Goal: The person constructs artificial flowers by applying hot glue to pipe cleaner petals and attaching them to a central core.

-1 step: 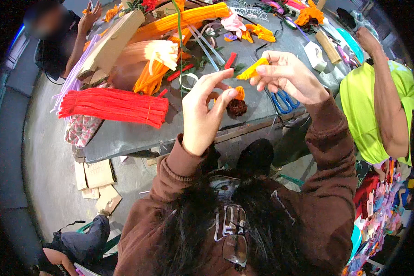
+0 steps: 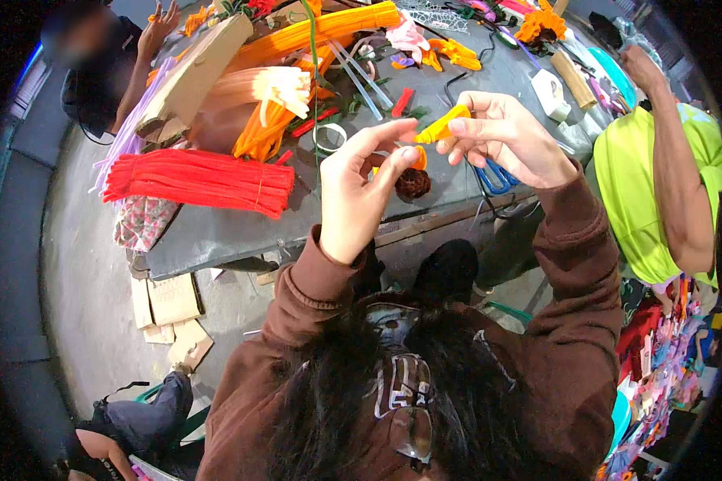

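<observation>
Both of my hands are raised over the near edge of a grey table [image 2: 217,232]. My right hand [image 2: 509,136] pinches a short yellow fuzzy stem [image 2: 441,124] between thumb and fingers. My left hand [image 2: 369,192] is just to its left, with thumb and forefinger closed on a small orange fuzzy piece [image 2: 418,157] below the stem's end. A dark brown fuzzy ball [image 2: 411,184] lies on the table right under my hands. Blue-handled scissors [image 2: 493,176] rest under my right wrist.
Bundles of fuzzy stems lie on the table: red [image 2: 200,180], cream [image 2: 257,84] and orange [image 2: 321,32]. A white tape roll [image 2: 329,138] sits near them. A person in a bright green shirt [image 2: 642,184] works at the right, another person [image 2: 96,64] at the far left. Cardboard scraps [image 2: 168,309] lie on the floor.
</observation>
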### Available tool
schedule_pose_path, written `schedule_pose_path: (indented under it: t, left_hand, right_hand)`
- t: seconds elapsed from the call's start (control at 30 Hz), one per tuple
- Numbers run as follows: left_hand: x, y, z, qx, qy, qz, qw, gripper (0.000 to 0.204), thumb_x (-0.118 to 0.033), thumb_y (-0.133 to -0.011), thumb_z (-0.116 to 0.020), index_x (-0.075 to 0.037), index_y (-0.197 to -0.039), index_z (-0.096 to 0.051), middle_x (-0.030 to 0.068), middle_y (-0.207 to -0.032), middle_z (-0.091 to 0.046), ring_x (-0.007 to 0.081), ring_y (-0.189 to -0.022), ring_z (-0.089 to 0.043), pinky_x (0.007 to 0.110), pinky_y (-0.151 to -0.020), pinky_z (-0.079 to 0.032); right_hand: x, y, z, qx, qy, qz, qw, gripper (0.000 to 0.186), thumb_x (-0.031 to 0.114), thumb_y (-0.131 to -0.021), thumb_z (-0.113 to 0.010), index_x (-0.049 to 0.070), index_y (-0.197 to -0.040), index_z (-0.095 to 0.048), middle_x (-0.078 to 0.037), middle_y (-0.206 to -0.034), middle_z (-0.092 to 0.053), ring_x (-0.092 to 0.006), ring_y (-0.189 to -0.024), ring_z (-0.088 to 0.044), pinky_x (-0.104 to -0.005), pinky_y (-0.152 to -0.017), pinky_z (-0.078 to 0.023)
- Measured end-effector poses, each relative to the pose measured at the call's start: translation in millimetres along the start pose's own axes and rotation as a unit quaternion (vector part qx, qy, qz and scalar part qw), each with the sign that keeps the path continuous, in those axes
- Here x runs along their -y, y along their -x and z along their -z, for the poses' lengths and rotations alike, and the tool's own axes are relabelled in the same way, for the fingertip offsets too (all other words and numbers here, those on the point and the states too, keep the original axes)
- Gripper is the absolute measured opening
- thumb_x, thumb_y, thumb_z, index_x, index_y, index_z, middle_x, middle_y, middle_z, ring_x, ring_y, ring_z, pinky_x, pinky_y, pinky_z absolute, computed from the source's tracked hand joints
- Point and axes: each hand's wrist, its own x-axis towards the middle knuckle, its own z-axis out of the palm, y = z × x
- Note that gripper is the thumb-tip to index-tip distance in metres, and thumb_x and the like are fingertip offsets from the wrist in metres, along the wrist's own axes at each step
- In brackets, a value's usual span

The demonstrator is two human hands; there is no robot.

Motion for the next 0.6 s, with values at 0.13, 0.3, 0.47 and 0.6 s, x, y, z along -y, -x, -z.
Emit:
schedule_pose_path:
  t: [0.13, 0.3, 0.47, 0.6]
  left_hand:
    - [-2, 2, -3, 0.033, 0.091, 0.050, 0.994, 0.020, -0.010, -0.086, -0.063, 0.003, -0.100, -0.063, 0.0053, -0.089, -0.065, 0.0086, -0.079, -0.059, 0.021, -0.072, -0.047]
    - [0, 5, -7, 0.047, 0.101, 0.050, 0.993, 0.016, -0.010, -0.086, -0.063, 0.004, -0.095, -0.064, 0.0031, -0.080, -0.065, 0.0060, -0.072, -0.057, 0.020, -0.065, -0.046]
    - [-3, 5, -5, 0.091, 0.118, 0.087, 0.985, 0.016, -0.011, -0.087, -0.061, 0.003, -0.095, -0.062, 0.0050, -0.086, -0.065, 0.0089, -0.079, -0.059, 0.023, -0.071, -0.047]
    - [3, 6, -8, 0.085, 0.126, 0.078, 0.985, 0.016, -0.012, -0.088, -0.061, 0.003, -0.092, -0.061, 0.0005, -0.075, -0.061, 0.0043, -0.068, -0.054, 0.019, -0.062, -0.044]
  right_hand:
    - [0, 13, -10, 0.012, -0.022, 0.005, 1.000, 0.017, 0.021, -0.086, -0.060, 0.004, -0.092, -0.056, -0.008, -0.086, -0.067, -0.0128, -0.075, -0.064, -0.0206, -0.058, -0.041]
    - [-1, 17, -19, 0.002, 0.001, 0.016, 1.000, 0.020, 0.020, -0.087, -0.060, 0.003, -0.096, -0.058, -0.005, -0.083, -0.065, -0.0108, -0.072, -0.062, -0.0201, -0.059, -0.043]
    - [-8, 15, -16, 0.015, 0.110, 0.068, 0.991, 0.023, 0.021, -0.086, -0.062, 0.001, -0.096, -0.062, -0.004, -0.081, -0.064, -0.0083, -0.069, -0.060, -0.0192, -0.057, -0.045]
    - [-9, 16, -15, 0.021, 0.112, 0.055, 0.992, 0.023, 0.021, -0.085, -0.063, 0.000, -0.094, -0.063, -0.004, -0.080, -0.065, -0.0083, -0.067, -0.060, -0.0193, -0.057, -0.045]
